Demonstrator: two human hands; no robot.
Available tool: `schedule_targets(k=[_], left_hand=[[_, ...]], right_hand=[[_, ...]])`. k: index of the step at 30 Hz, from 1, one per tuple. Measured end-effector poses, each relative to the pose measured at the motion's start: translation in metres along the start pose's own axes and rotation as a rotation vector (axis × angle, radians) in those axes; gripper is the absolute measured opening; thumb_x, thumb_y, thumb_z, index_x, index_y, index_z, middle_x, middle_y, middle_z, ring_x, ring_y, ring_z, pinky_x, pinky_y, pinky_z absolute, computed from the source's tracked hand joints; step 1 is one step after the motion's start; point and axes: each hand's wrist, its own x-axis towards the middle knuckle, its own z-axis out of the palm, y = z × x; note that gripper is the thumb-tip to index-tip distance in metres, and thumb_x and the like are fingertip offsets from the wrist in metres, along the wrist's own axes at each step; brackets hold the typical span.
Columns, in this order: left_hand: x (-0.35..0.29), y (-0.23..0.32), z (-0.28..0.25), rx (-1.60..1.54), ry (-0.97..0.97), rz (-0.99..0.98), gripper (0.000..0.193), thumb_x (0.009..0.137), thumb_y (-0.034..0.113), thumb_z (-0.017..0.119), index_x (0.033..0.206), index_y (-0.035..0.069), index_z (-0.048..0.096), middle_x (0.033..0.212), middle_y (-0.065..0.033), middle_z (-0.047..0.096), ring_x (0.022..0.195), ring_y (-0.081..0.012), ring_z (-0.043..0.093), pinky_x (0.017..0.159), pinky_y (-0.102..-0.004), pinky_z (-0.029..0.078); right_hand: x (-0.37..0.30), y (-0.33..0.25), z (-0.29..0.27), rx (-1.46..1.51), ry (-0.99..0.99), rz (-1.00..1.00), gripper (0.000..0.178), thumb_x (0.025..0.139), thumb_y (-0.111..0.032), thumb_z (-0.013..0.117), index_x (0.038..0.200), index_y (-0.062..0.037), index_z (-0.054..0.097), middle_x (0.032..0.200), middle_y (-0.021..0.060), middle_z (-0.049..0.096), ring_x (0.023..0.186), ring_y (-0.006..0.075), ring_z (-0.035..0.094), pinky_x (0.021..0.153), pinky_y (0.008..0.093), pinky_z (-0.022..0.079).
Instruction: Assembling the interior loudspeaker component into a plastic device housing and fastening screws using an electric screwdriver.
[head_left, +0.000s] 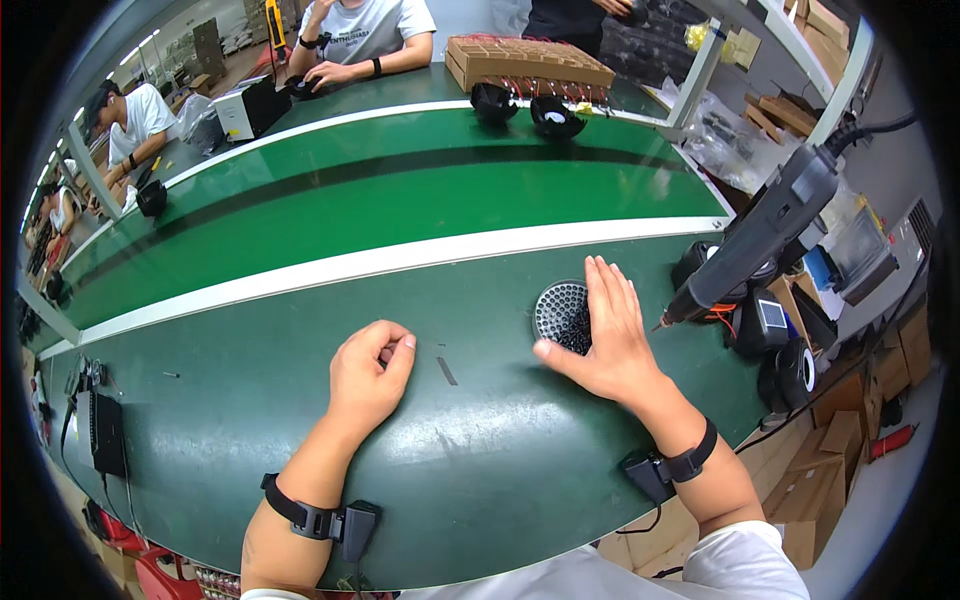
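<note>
L hand [370, 372], loosely curled w/ thumb over the fingers, is L of the round dimpled dish [553, 303] & a bit nearer the wearer; can't tell if it holds anything. R hand [615, 350], fingers straight & thumb spread, covers the dish's R side; contact unclear. Hands are well apart. The dish sits on the green bench [480, 510], w/ small dark bits [574, 335] heaped in its R part.

For good handling, a light touch is prob. best, b/c a hard press on the rim could tip the dish & spill the bits; keeping the L hand low & nearer the dish would shorten any reach.

Btwn L hand & dish, slightly nearer the wearer: a dark strip [446, 371]. R of the dish: a power screwdriver [765, 225], tip angled down toward it; past that, black rounded units [796, 370]. Beyond the dish: a green belt [430, 205], then a carton [530, 62] & a seated co-worker [375, 35] farther L.
</note>
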Motion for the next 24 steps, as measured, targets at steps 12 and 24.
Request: schedule_targets(k=[12,24], left_hand=[[0.004,0.008,0.004,-0.024,0.032,-0.002,0.012,0.085,0.017,0.063,0.08,0.006,0.063,0.072,-0.0059,0.063,0.064,-0.0196,0.06,0.061,-0.0329,0.049],[0.007,0.003,0.001,0.01,0.004,0.017,0.007,0.083,0.013,0.065,0.08,0.007,0.065,0.071,-0.0055,0.063,0.062,-0.0188,0.059,0.058,-0.0314,0.047]], right_hand=[[0.222,-0.026,0.07,0.69,0.217,0.56,0.066,0.07,-0.009,0.058,0.132,0.0077,0.043,0.124,0.0253,0.055,0.117,0.0317,0.053,0.099,0.0362,0.041],[0.366,0.169,0.112,-0.03,0.157,0.801,0.126,0.058,-0.06,0.082,0.15,-0.0003,0.02,0.145,0.0173,0.044,0.14,0.0343,0.033,0.115,0.0416,0.027]])
